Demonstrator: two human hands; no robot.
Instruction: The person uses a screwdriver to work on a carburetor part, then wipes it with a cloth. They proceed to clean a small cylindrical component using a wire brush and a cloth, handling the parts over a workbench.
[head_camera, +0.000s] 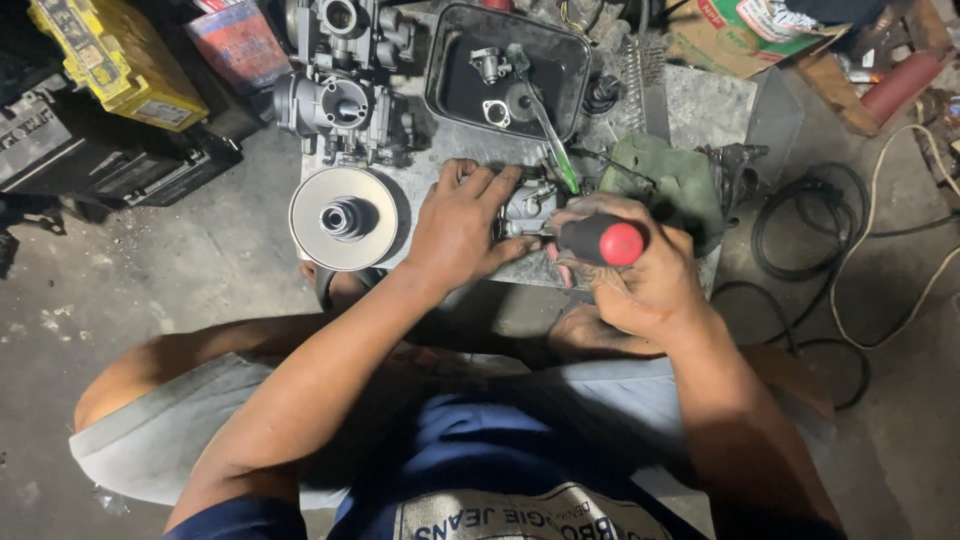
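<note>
- While the left hand (462, 225) lies palm-down on the small metal carburetor (527, 205), its fingers spread loosely and press on the part, closed around nothing.
- Right hand (640, 275): fingers wrapped tight around the screwdriver (598, 240), gripping its black handle with the red butt end.
- Screwdriver's long axis runs roughly level, butt to the right, tip to the left into the carburetor.
- Carburetor sits at the counter's (700, 100) near edge, between both hands, beside a green cloth (675, 180).
- Silver pulley disc (345, 218) lies left; black tray (505, 65) behind.

Two hands (460, 225) (640, 285) — one screwdriver (600, 241), one tray (440, 85), one pulley disc (345, 218)
</note>
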